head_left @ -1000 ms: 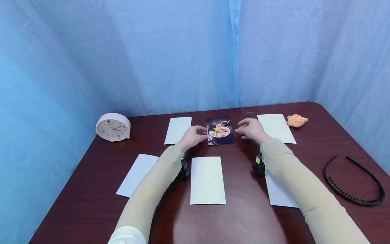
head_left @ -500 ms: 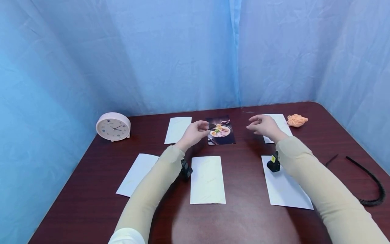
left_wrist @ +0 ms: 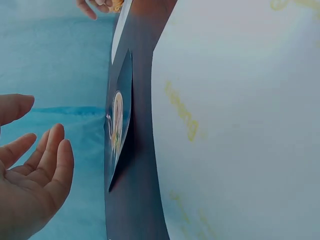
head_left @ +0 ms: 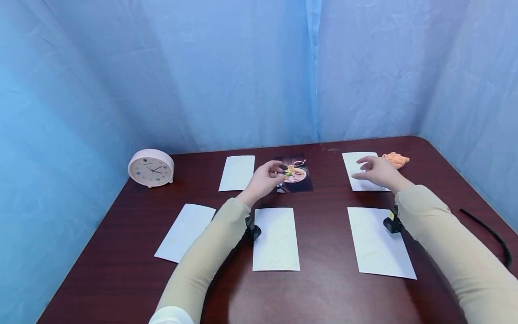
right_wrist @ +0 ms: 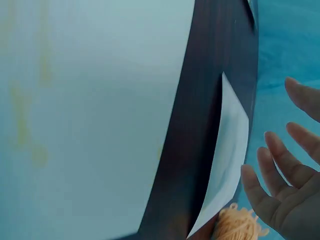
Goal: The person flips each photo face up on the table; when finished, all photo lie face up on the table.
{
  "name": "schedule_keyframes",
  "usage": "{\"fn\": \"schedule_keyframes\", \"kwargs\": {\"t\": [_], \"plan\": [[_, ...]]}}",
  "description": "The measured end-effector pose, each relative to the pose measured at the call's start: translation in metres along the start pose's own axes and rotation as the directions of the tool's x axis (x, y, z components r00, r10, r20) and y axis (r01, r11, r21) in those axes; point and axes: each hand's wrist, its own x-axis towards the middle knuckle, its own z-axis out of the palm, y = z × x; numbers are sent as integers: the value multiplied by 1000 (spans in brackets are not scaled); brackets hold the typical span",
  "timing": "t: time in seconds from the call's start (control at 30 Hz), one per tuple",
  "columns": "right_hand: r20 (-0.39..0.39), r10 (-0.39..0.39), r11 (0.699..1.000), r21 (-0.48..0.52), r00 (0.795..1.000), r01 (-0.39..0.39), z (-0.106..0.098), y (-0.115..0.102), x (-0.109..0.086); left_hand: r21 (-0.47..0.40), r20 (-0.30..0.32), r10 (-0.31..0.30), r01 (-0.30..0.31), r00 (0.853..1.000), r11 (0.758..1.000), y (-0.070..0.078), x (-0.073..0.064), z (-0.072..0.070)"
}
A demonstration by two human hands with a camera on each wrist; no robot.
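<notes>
A photo card with a bowl of ramen (head_left: 297, 174) lies face up at the back middle of the table. Over its left edge hovers my left hand (head_left: 264, 181), fingers loosely bent and holding nothing. The left wrist view shows that hand (left_wrist: 37, 175) apart from the photo card (left_wrist: 118, 120). My right hand (head_left: 380, 173) is above the white back-right card (head_left: 353, 162), its fingers spread and bare. In the right wrist view, a gap shows between the fingers of the hand (right_wrist: 285, 185) and that white card (right_wrist: 227, 150).
White cards lie at back left (head_left: 237, 173), front left (head_left: 184, 231), front middle (head_left: 276, 238) and front right (head_left: 374, 252). A round clock (head_left: 151, 168) stands at far left. Orange yarn (head_left: 397, 159) sits at back right. A black headband (head_left: 491, 234) is partly hidden by the right arm.
My right hand has moved right, from beside the ramen photo card to above the back-right white card. My left hand has shifted slightly right, over the photo's left edge. The cards have stayed put.
</notes>
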Motion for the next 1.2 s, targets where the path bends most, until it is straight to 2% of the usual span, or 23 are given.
{"fn": "schedule_keyframes", "kwargs": {"t": [0.37,0.57,0.73,0.83,1.03,1.2], "plan": [[69,22,995,-102,997,-15,-2,18,-5,-6,44,18,-18,999,1000,6,-1,14],[57,39,989,-145,998,-30,-2,23,-4,75,64,71,-75,995,994,14,2,24],[76,40,989,-149,996,-28,0,24,-5,195,108,105,-125,989,973,22,6,35],[85,22,987,-159,996,-8,2,23,-6,253,133,98,-129,986,959,26,9,42],[93,-36,979,-195,995,54,8,19,-4,302,167,91,-138,982,943,32,14,53],[100,-68,973,-214,993,88,13,14,-4,369,183,67,-132,981,920,36,16,61]]}}
